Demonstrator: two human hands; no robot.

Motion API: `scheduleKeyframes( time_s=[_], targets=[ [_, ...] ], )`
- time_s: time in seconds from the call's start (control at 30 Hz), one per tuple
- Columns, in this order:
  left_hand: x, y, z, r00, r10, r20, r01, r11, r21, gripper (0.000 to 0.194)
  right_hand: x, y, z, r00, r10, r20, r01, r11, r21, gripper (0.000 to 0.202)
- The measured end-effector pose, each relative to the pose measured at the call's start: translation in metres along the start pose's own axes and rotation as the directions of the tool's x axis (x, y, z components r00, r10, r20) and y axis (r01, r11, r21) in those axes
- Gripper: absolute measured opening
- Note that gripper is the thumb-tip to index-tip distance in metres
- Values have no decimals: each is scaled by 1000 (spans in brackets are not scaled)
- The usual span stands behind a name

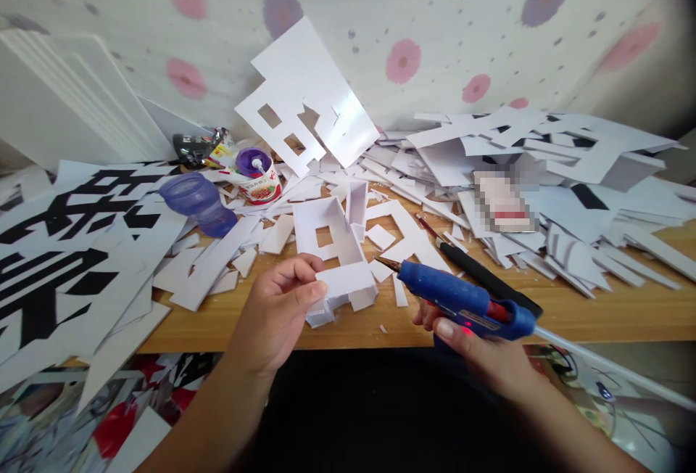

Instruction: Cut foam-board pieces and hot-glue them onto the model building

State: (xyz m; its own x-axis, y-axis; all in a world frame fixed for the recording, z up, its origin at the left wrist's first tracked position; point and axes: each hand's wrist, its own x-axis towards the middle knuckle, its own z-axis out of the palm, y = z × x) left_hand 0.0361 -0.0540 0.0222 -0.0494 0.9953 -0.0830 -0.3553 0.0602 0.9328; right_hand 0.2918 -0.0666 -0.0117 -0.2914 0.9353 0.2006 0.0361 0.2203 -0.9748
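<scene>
My left hand (286,306) pinches the near edge of a white foam-board piece (345,281), with walls standing up from its flat face and a square opening in it. The piece is at the front part of the wooden table. In my right hand (478,350) is a blue hot glue gun (451,288), its metal nozzle pointing left toward the foam-board piece but apart from it. A red light glows on the gun's side, and a long pale glue stick (614,368) sticks out of its back end. My right fingers wrap round the handle, partly hidden.
Behind the gun lies a black-handled tool (478,266). White foam-board scraps (570,241) pile up at right. A large cut board (309,96) leans at the back. A purple bottle (199,201) and a food tub (261,183) stand left, near sheets with black characters (81,255).
</scene>
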Motion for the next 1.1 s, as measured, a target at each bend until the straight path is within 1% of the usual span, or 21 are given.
scheduleKeyframes(
  time_s=[0.07, 0.13, 0.33, 0.57, 0.7, 0.9, 0.97, 1.03, 1.1],
  targets=[
    [-1, 2, -2, 1000, 2, 27, -2, 1000, 26, 21, -1, 1, -1, 999, 16, 31, -17, 999, 38, 21],
    [-2, 4, -3, 999, 10, 41, -11, 999, 47, 21, -2, 0, -1, 999, 21, 45, -23, 999, 36, 23],
    [-2, 6, -4, 997, 11, 82, -18, 997, 79, 22, -4, -4, 1, 996, 71, 45, -73, 996, 46, 25],
    [-1, 7, -6, 997, 28, 72, -33, 997, 66, 20, -5, -4, 0, 998, 50, 35, -49, 999, -8, 21],
    [0, 7, -8, 997, 48, 64, -53, 997, 65, 21, -6, -3, 0, 998, 61, 26, -61, 998, 10, 21],
    [2, 7, -10, 994, 61, 88, -67, 996, 63, 17, -8, -1, -5, 993, 70, 94, -67, 997, -34, 23],
    [3, 7, -11, 993, 74, 94, -80, 995, 67, 17, -9, 1, -8, 991, 91, 103, -86, 995, -56, 23],
    [4, 7, -13, 991, 102, 87, -110, 989, 103, 16, -11, 2, -11, 993, 101, 66, -95, 991, -95, 24],
    [5, 7, -13, 981, 176, 82, -190, 958, 214, 14, -11, 1, -13, 997, 72, 28, -68, 989, -128, 22]
  ],
)
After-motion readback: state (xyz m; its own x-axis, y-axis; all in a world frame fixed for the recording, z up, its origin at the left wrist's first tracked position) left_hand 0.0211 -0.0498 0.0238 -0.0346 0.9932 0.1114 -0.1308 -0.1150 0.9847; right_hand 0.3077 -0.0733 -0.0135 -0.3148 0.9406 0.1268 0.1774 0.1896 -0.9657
